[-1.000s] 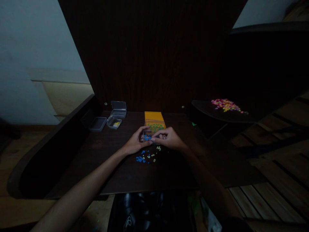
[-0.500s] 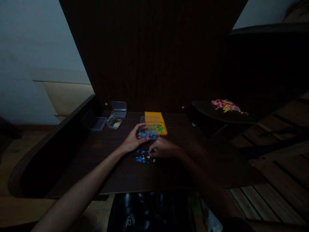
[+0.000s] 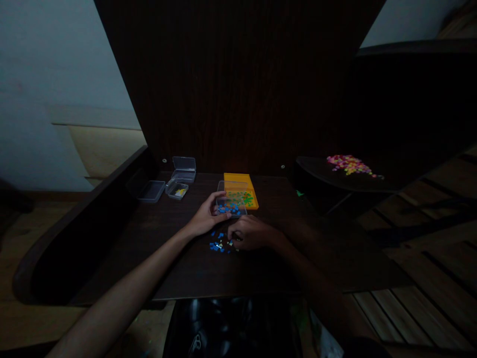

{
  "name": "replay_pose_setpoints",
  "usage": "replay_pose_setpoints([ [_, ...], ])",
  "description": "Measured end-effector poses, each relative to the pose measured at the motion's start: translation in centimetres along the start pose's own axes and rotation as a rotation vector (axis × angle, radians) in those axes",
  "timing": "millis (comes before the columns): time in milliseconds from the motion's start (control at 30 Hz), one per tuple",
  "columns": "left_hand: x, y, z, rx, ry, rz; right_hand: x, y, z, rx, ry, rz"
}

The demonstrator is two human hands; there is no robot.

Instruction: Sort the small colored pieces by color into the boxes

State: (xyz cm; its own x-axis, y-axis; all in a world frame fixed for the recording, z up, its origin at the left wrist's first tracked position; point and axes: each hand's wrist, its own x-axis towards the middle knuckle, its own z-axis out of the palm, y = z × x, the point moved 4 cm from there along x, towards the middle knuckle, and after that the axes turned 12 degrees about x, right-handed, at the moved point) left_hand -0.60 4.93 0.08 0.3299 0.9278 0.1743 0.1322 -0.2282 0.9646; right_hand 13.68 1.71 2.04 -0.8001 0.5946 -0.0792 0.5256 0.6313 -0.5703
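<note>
Head view: left hand (image 3: 204, 219) around clear box (image 3: 231, 205), right hand (image 3: 250, 233) pinched narrow on loose blue beads (image 3: 216, 245).

Head camera looks forward and down, near the dark desk (image 3: 179, 258).

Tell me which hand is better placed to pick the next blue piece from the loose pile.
Right, probably. The right hand has its fingers at the loose pile, while the left hand is occupied holding the clear box of blue pieces.
</note>
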Motion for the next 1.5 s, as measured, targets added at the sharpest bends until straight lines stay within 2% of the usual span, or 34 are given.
replay_pose_setpoints([
  [200,-0.1,0.3,0.1,-0.036,-0.017,-0.016,0.1,-0.1,0.2,0.005,0.016,-0.045],
  [333,-0.1,0.2,0.1,-0.048,-0.017,-0.023,-0.3,-0.1,-1.0,0.208,0.088,-0.087],
  [433,-0.1,0.1,0.1,-0.033,-0.018,-0.027,-0.9,0.8,-2.8,0.311,0.286,-0.029],
  [533,-0.2,0.1,0.1,-0.026,-0.024,-0.035,-1.5,2.1,-4.5,0.242,0.551,0.112],
  [600,-0.2,0.2,0.3,-0.028,-0.040,-0.037,-1.7,2.8,-4.9,0.151,0.636,0.214],
  [767,-0.4,0.4,0.7,-0.041,-0.082,-0.019,-1.3,3.2,-4.2,-0.140,0.550,0.444],
  [933,-0.6,0.7,1.0,-0.053,-0.115,-0.027,-0.9,2.9,-3.7,-0.252,0.461,0.503],
  [1033,-0.6,0.7,1.0,-0.058,-0.115,-0.033,-1.1,2.7,-4.0,-0.223,0.504,0.469],
  [1133,-0.6,0.6,1.1,-0.062,-0.120,-0.033,-1.1,2.1,-4.1,-0.151,0.535,0.349],
  [1267,-0.6,0.5,1.2,-0.051,-0.133,-0.017,-0.6,0.9,-3.4,-0.112,0.472,0.201],
  [1500,-0.7,0.4,1.6,-0.040,-0.151,0.004,0.3,0.6,-2.5,-0.179,0.351,0.216],
])
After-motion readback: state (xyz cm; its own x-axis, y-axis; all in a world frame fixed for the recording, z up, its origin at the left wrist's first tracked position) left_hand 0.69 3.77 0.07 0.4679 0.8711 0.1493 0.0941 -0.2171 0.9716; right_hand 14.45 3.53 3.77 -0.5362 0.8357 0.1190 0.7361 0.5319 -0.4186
